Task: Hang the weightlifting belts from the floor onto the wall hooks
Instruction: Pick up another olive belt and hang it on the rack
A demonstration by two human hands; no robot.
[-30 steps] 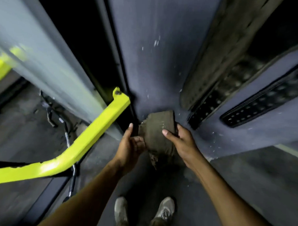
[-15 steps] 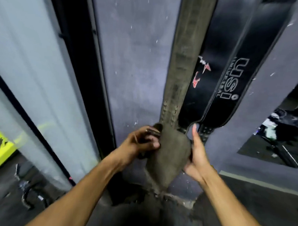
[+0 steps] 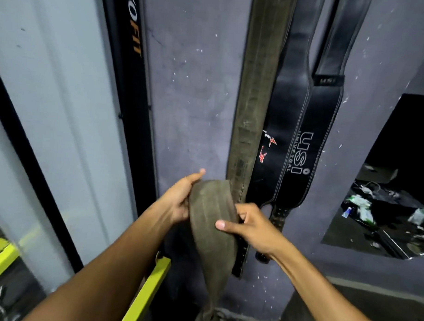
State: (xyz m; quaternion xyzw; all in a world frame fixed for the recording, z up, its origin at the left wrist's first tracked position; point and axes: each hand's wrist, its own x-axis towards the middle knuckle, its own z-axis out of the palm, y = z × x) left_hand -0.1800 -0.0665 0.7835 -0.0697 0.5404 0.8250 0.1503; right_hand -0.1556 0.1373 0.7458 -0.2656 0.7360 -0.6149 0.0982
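A worn brown belt [image 3: 212, 222] is held in front of the wall [image 3: 191, 99]. It is cupped from the left by the left hand [image 3: 178, 200], thumb raised, and pinched at its right edge by the right hand [image 3: 254, 228], thumb across the face. Just beyond the fingertips, a tan belt [image 3: 254, 89] hangs beside two black belts; "USI UNIVERSAL" is printed on one [image 3: 302, 151]. Farther left, "FIT" is legible on a black post [image 3: 130, 61].

Brown belt [image 3: 212, 222]: worn, bent, held against the wall.
Black belts [image 3: 295, 149]: two, hanging side by side, lettered.
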